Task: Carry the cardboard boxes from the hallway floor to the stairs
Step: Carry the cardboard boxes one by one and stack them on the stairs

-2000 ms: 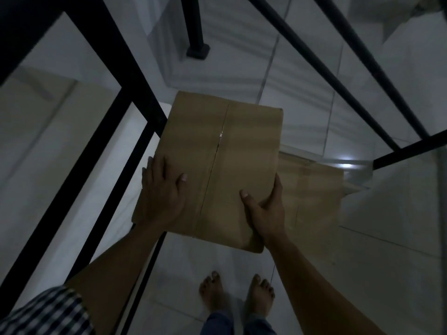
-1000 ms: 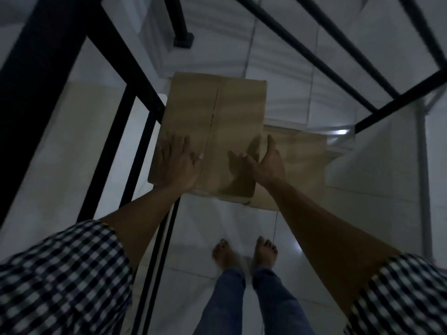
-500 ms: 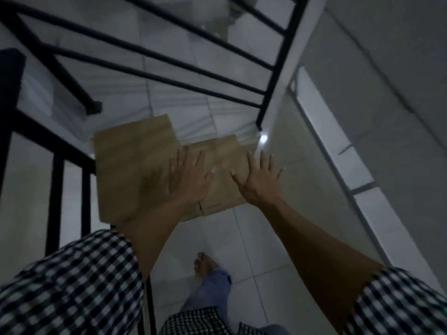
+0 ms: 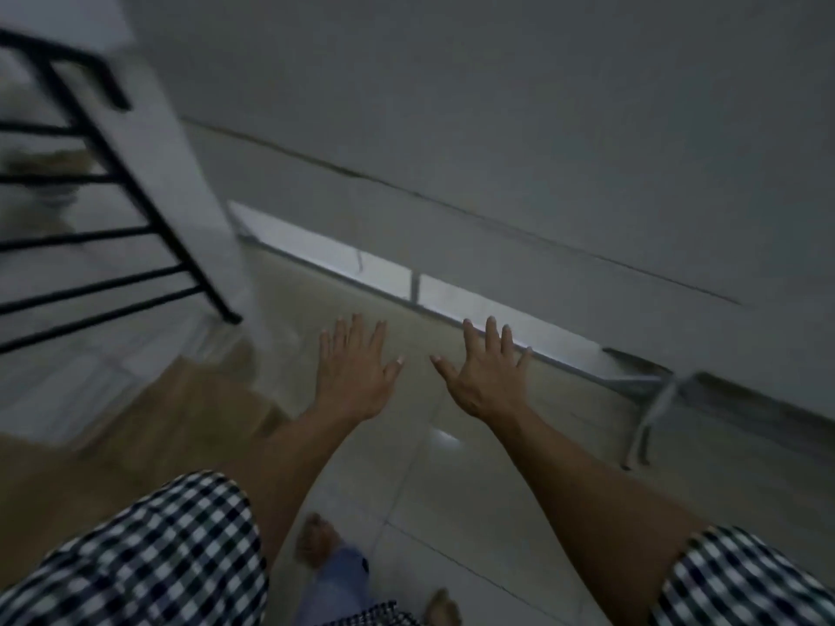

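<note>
While I face a grey wall (image 4: 497, 128) in dim light, my left hand (image 4: 354, 372) and right hand (image 4: 485, 377) are held out before me, palms down, fingers straight and spread, holding nothing and touching nothing. A brown cardboard box (image 4: 180, 422), blurred, lies low on my left, beside my left forearm and below a black railing (image 4: 113, 228). I judge it sits at the stairs, though the blur hides exactly how. A second brownish smear shows behind the rails, too unclear to name. One bare foot (image 4: 316, 544) stands on pale tiles (image 4: 474, 535) near the box. From here I judge the risks to be catching a foot on the box corner in this poor light, or knocking the thin metal leg (image 4: 650, 417) by the wall on my right. A box set close to a step edge could also slide off.
</note>
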Motion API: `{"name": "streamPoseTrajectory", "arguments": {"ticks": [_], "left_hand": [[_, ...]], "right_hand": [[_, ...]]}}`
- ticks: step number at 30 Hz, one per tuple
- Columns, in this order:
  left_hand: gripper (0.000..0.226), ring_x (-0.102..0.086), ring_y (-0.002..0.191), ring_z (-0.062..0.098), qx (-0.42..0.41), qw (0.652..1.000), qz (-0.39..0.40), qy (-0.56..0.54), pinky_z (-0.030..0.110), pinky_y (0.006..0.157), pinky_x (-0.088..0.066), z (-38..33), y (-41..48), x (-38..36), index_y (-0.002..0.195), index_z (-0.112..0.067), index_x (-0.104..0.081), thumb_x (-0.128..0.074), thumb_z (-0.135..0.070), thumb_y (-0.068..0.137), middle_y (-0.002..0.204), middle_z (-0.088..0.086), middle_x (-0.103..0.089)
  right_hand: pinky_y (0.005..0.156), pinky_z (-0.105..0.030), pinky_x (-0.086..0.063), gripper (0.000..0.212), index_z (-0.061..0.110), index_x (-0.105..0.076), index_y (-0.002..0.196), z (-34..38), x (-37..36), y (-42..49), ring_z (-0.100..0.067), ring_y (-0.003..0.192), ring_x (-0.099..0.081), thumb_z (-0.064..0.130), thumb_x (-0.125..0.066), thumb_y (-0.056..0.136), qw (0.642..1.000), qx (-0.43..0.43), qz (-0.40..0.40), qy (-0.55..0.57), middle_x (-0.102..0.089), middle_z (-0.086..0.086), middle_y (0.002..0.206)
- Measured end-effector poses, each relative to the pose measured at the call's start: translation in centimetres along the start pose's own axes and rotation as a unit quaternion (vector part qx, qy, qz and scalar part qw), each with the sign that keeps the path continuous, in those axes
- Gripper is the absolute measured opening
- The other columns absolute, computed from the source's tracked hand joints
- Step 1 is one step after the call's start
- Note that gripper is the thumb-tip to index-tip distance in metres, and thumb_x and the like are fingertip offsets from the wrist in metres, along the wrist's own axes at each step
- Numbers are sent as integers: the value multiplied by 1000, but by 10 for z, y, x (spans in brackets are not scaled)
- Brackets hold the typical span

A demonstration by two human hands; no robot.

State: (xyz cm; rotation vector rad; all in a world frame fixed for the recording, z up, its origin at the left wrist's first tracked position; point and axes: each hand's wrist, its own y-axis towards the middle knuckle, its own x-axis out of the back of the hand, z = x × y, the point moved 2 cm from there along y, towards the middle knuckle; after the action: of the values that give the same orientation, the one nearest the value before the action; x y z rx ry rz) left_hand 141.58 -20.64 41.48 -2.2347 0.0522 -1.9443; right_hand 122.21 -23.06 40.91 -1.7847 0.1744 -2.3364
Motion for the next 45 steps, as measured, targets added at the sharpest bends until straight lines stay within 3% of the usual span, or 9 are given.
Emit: {"name": "streamPoseTrajectory", "arguments": {"ticks": [7,16,24,31,35,41,45], "left_hand": [[72,6,152,31,-220,975,3,27,49,122,6,-209,4,0,159,-27,-5,-23,-62,99,166,10,3],[71,0,153,30,-438,897,34,57,49,122,4,-414,-39,-29,158,-30,-8,-21,-64,98,166,9,0],[73,0,152,33,-612,783,67,91,51,122,2,-570,-90,-61,159,-28,-9,-21,-65,97,166,11,-3],[72,0,152,34,-750,640,92,140,51,122,4,-695,-183,-94,159,-26,-5,-17,-63,99,166,12,0],[72,1,152,34,-794,577,97,161,52,122,3,-760,-255,-125,158,-27,-3,-16,-64,98,166,12,2],[72,2,152,34,-839,500,112,182,53,122,3,-853,-383,-173,158,-28,-2,-12,-66,97,166,11,3],[73,0,152,34,-854,477,116,170,53,122,1,-915,-463,-196,158,-26,-3,-13,-66,97,166,12,1]], "right_hand": [[121,-62,3,88,30,-7,163,-181,54,-70,-31,156,5,80,-25,93,976,-196,-76,57,2,-9,171],[120,-65,2,88,30,-11,162,-339,79,-178,-33,156,0,80,-27,91,887,-420,-146,123,-2,-10,170],[120,-64,-3,88,29,-11,162,-433,91,-267,-33,156,-3,79,-27,92,762,-601,-184,155,-5,-10,170],[121,-62,3,86,29,-10,163,-499,86,-369,-31,156,1,78,-27,93,618,-725,-226,203,-1,-8,171],[120,-63,2,88,28,-8,163,-543,72,-434,-31,156,2,79,-25,93,558,-765,-240,213,1,-9,171],[120,-64,0,88,28,-7,163,-621,47,-543,-33,156,1,78,-28,94,476,-809,-250,237,2,-11,170],[120,-63,1,89,29,-5,163,-677,44,-615,-33,156,1,78,-29,93,447,-826,-244,242,2,-10,170]]}}
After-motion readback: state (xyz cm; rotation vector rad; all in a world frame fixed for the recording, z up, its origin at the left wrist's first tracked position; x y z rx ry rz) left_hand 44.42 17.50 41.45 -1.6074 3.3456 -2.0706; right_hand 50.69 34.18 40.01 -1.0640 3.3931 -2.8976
